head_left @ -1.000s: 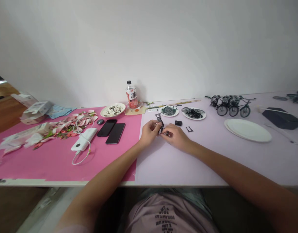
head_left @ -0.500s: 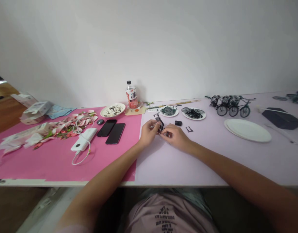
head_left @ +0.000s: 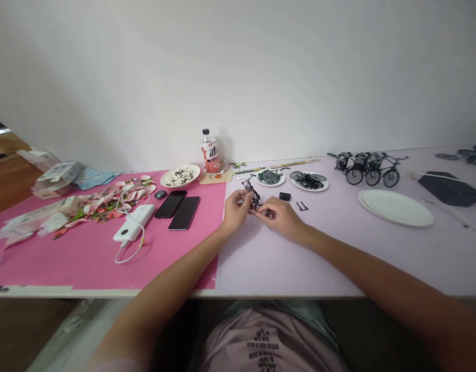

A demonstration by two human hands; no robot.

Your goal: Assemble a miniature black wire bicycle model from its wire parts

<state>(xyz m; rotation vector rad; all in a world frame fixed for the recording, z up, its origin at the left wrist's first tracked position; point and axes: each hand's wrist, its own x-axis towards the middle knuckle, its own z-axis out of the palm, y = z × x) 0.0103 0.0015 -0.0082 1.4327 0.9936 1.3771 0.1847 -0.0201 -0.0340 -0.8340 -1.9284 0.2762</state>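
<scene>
Between my two hands, over the lilac part of the table, is a small dark toy bicycle frame. My left hand pinches it from the left, thumb and fingers closed. From the right, my right hand has its fingertips closed on the frame's lower end, which they partly hide. A small black block and two thin black pieces lie just right of my hands. Behind them stand a plate of green parts and a plate of black parts.
Assembled toy bicycles stand at the back right, near white oval plates and a dark box. Leftward are two phones, a white power bank, pink petals and a bottle.
The bicycle frame has tilted slightly in my hands, and more of it shows above my left thumb. Both hands have shifted only a little and keep their hold.
</scene>
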